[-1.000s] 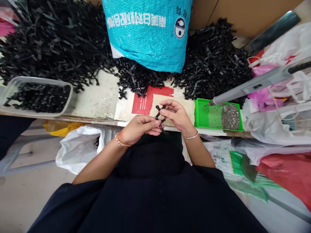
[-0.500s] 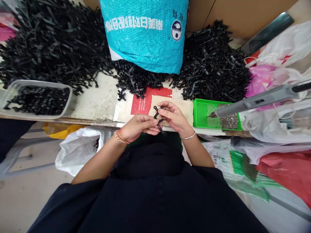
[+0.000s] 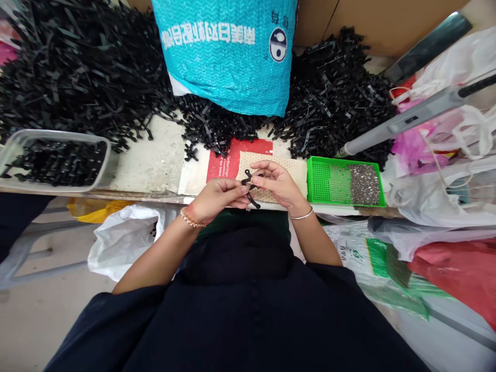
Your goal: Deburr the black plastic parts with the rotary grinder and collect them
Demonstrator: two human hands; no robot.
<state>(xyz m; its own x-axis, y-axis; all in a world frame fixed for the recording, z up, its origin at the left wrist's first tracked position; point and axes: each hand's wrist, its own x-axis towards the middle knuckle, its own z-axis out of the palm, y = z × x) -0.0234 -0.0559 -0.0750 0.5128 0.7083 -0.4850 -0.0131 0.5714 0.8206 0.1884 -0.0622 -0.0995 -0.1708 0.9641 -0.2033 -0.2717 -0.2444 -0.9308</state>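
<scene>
Over the bench's front edge, both hands meet at a small black plastic bracket (image 3: 253, 202) with several thin arms ending in round eyelets. Its lower part is pinched between the thumb and fingers of my left hand (image 3: 222, 198). From the other side my right hand (image 3: 281, 187) grips it with thumb and fingertips, partly covering its middle. Beneath lies a bubbly cream pad (image 3: 296, 173) on a red and white printed sheet (image 3: 222, 168). A loose cross-shaped black bracket (image 3: 190, 152) rests left of the sheet.
Large heaps of black parts (image 3: 77, 77) line the back, around a blue sack (image 3: 228, 62). A clear tub (image 3: 104, 173) of black parts stands left. Right are a green basket (image 3: 320, 183) of small metal screws, a grey electric screwdriver (image 3: 399, 124) hanging above, and plastic bags (image 3: 426, 196).
The bracket has turned between my fingers, its arms drawn closer to a cross. The hanging screwdriver has swung up and away from the green basket. The view has shifted slightly.
</scene>
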